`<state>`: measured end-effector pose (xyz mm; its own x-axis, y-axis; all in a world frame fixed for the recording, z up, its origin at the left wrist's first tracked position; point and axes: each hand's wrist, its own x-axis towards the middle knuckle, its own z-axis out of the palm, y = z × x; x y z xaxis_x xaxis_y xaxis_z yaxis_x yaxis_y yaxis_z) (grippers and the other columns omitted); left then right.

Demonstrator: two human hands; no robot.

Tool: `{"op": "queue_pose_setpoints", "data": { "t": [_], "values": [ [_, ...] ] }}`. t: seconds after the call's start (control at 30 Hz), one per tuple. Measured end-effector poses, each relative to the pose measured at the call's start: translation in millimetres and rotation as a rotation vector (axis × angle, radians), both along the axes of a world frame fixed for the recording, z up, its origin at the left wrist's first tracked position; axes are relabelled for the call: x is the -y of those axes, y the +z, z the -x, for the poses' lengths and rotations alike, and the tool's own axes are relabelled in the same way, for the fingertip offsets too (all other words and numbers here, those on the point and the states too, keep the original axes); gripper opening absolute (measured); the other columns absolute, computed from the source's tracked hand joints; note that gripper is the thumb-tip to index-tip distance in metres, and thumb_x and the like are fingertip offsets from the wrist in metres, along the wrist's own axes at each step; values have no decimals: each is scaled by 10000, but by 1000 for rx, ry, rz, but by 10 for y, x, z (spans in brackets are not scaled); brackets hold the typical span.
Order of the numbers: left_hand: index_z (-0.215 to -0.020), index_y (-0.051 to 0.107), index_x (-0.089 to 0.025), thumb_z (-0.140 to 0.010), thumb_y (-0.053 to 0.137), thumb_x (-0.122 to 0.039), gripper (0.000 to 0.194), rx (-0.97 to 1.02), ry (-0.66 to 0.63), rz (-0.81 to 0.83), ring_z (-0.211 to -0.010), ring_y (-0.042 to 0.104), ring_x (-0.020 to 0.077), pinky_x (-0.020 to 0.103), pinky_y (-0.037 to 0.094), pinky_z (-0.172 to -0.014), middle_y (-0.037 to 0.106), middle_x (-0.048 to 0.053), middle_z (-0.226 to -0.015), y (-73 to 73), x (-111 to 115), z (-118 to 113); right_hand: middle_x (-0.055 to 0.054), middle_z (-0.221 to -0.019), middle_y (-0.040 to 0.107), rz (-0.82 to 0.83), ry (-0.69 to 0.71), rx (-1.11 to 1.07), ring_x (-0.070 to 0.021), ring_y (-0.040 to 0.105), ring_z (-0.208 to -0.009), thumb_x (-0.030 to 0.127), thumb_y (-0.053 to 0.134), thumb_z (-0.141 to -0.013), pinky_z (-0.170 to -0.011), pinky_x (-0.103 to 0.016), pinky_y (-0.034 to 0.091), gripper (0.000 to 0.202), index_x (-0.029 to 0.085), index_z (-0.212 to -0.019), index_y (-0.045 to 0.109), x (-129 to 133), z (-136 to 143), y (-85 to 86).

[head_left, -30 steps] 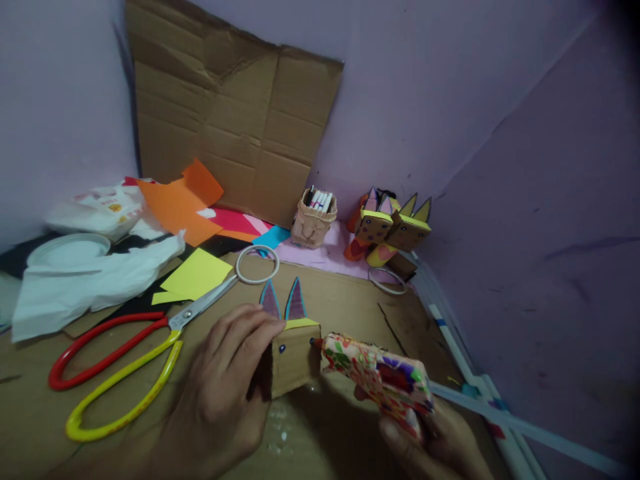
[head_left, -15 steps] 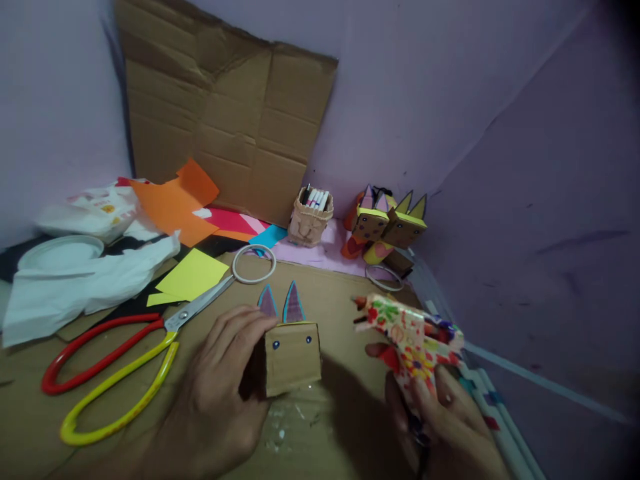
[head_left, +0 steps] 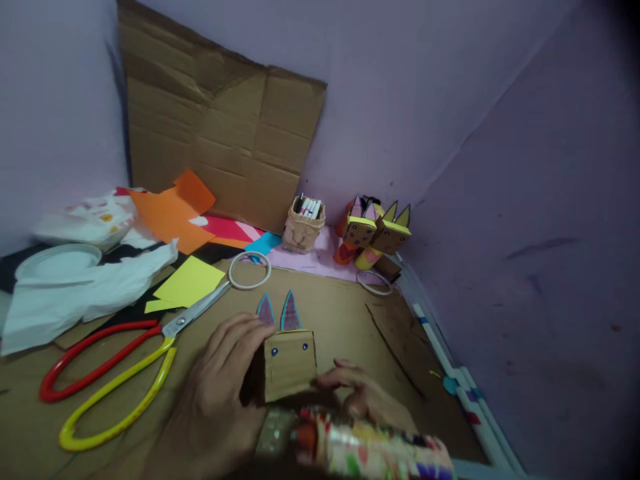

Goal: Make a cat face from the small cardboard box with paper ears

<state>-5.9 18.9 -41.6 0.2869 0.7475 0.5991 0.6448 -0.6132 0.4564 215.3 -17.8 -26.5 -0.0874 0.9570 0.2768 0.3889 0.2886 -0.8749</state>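
A small cardboard box head [head_left: 290,373] with two drawn eyes and two purple, blue-edged ears [head_left: 291,312] faces me above the cardboard sheet. Around its left side my left hand [head_left: 215,393] is closed. A flower-patterned hot glue gun [head_left: 385,450] lies sideways at the bottom of the view, its blurred nozzle pointing left in front of the box. Just behind the gun is my right hand [head_left: 373,400], apparently gripping it, though the handle is hidden. A finger of that hand reaches the lower right corner of the box, and clear glue-like shine shows below it.
Large scissors [head_left: 185,323] with red and yellow handles lie at left, near yellow paper [head_left: 190,281]. A marker holder [head_left: 304,223], two finished cardboard animal figures [head_left: 377,233] and a grey ring [head_left: 374,283] stand or lie at the back. A cardboard panel [head_left: 220,127] leans on the wall.
My right hand has brought the glue gun left and down toward the box, turning it sideways. My left hand keeps its hold on the box head. The view has shifted slightly.
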Motion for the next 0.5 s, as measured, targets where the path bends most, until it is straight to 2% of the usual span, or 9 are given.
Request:
{"op": "queue_pose_setpoints", "data": {
  "t": [0.03,0.1,0.2,0.3,0.4,0.5],
  "values": [
    [-1286,440,-196,-740,555,-79,570,3,0,-22,-1188,520,305,495,505,-981,595,125,-1203,1,-2,1,-31,-801,784,-32,49,42,-250,738,-784,436,733,-774,-758,-372,620,204,269,-890,755,-17,-1,26],
    [-1293,447,-186,-759,516,-57,554,0,-10,-73,-1196,524,300,496,500,-988,613,124,-1193,1,-3,0,-52,-1010,777,-113,129,157,-235,717,-802,434,700,-814,-713,-349,610,167,279,-860,740,-20,-11,62],
    [-1281,468,-175,-767,474,-30,534,-19,-15,-109,-1198,529,296,498,497,-987,627,124,-1181,-2,1,-7,-29,-1234,701,-216,162,341,-211,696,-832,292,620,-883,-723,-333,590,172,270,-733,701,14,-32,45],
    [-1270,475,-177,-759,469,-19,534,-28,-11,-97,-1207,521,295,500,495,-985,624,123,-1180,-4,9,-14,-23,-1221,704,-214,147,409,-199,695,-833,166,623,-835,-725,-308,589,149,268,-747,686,32,-52,-28],
    [-1276,465,-173,-750,462,-16,549,-22,-12,-60,-1219,508,296,511,490,-988,611,126,-1195,-7,16,-13,-26,-1208,709,-201,143,417,-197,686,-812,119,634,-786,-712,-309,591,158,267,-751,675,16,-67,-96],
    [-1284,455,-177,-734,467,0,578,-43,-9,-54,-1218,515,294,516,485,-996,613,121,-1196,-16,15,-13,-36,-1186,721,-218,145,427,-199,671,-790,113,621,-792,-709,-324,582,162,264,-769,672,-10,-78,-137]
  ]
}}
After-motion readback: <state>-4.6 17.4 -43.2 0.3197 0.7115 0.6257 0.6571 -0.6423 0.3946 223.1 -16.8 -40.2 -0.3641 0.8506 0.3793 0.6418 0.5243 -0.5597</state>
